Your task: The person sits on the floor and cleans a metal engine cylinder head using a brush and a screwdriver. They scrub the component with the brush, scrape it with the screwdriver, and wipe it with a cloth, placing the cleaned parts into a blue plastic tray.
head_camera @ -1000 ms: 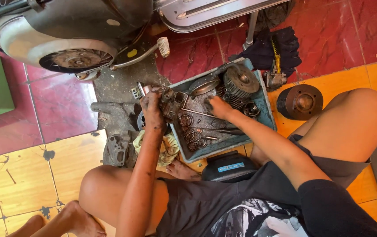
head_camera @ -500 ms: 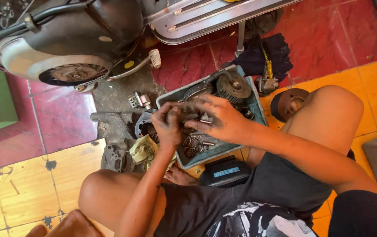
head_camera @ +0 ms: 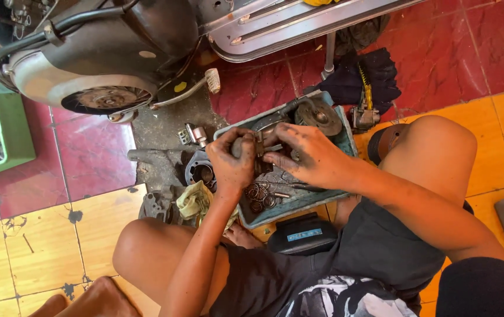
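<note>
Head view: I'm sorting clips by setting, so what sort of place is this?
Most likely an informal scooter repair spot on a tiled floor. A scooter stands close by, a tray holds greasy metal parts, and both hands, left hand and right hand, are smeared with grease while gripping a small metal part.

A parts tray (head_camera: 299,202) is lying on the floor between the person's knees, with rings (head_camera: 261,195) sitting inside it. Both hands, left hand (head_camera: 232,164) and right hand (head_camera: 310,155), are meeting over the tray around a small metal part (head_camera: 259,147). A scooter (head_camera: 117,53) is standing beyond.
</note>
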